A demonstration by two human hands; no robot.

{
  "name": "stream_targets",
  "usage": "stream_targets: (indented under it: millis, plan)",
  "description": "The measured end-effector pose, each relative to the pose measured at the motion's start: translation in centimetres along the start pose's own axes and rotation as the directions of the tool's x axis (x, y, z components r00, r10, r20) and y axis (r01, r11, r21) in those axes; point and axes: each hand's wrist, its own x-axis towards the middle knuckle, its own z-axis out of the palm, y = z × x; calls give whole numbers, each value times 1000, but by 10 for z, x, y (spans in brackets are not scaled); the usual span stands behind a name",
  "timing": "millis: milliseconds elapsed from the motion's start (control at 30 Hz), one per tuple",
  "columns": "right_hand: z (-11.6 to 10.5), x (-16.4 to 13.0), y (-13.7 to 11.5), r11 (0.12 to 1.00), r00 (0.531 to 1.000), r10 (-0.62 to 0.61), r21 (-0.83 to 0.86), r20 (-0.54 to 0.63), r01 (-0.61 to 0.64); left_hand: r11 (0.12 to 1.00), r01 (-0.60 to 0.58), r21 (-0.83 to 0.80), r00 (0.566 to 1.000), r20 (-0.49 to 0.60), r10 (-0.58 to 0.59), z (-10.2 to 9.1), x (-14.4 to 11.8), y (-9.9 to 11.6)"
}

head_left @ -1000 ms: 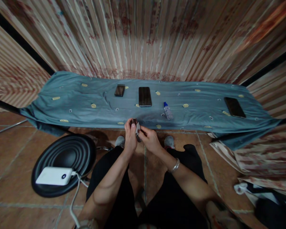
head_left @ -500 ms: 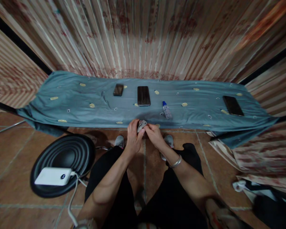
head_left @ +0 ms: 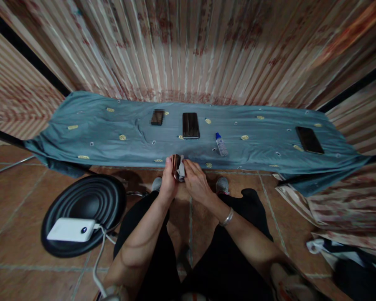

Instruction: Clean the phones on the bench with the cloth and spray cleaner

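My left hand (head_left: 168,179) is closed round a copper-coloured phone (head_left: 175,164), tilted up on its edge just over the front edge of the cloth-covered bench. A small grey cloth (head_left: 181,168) lies against the phone's right side. My right hand (head_left: 196,179) presses this cloth to the phone, fingers together. Ahead on the bench lies a dark phone (head_left: 191,125), its face up. To its right is a small clear bottle with a blue cap (head_left: 221,145), lying on its side.
A blue-green cloth (head_left: 128,152) covers the bench. Another dark phone (head_left: 310,140) lies at the right, a small blurred-out item (head_left: 157,117) left of centre. On a round black stool (head_left: 113,196) at lower left rests a white power bank (head_left: 70,230) with a cable. Pleated curtains (head_left: 188,50) hang behind.
The phone has turned up on edge and shows between my hands. My right hand has flattened the bunched cloth against its right side. Things on the bench lie as before.
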Motion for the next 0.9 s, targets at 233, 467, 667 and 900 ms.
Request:
stream_targets:
  millis: [233,467,667,900]
  plan:
    - [-5,10,6,998,994,-45,-51,-99,41,942,246,-230,969,70,-236,12,-12,14]
    - [-4,5,-12,970,969,-242,17,-48,243,930,236,-282,964,-51,-260,8,-11,16]
    - [-1,-2,-18,962,967,-253,99,-21,254,935,234,-268,965,-55,-257,-2,-1,22]
    - [-3,-5,-3,985,981,-174,-25,-85,172,939,138,-316,980,-96,-176,-4,6,30]
